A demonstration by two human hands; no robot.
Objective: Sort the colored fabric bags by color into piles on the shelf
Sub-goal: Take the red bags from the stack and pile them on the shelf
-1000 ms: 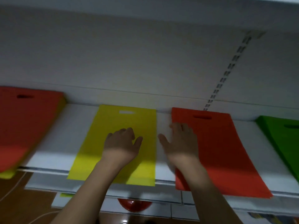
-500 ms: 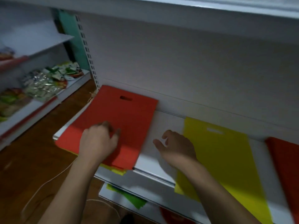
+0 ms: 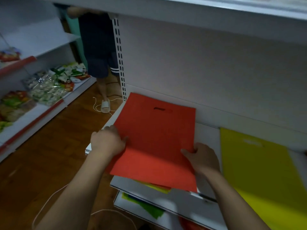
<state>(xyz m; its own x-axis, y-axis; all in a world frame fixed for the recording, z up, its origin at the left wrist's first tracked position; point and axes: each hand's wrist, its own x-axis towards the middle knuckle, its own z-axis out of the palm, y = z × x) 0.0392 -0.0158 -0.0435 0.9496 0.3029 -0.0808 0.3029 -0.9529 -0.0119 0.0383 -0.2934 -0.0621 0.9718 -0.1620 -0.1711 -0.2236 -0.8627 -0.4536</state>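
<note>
Gripping the red bag point(image 3: 154, 140) by both side edges, left hand point(image 3: 106, 143) and right hand point(image 3: 201, 158) needed an even lift, leaving the yellow bag point(image 3: 159, 188) beneath undisturbed.

Both hands now hold the red bag.
The right hand point(image 3: 201, 159) has left the shelf point(image 3: 207, 135) to grip the red bag point(image 3: 154, 140) at its right edge; the left hand point(image 3: 107, 143) has shifted to its left edge.

The white shelf point(image 3: 206, 135) carries a red bag point(image 3: 154, 140) atop a pile at its left end; a yellow bag point(image 3: 262, 171) lies flat just right, apart.
</note>
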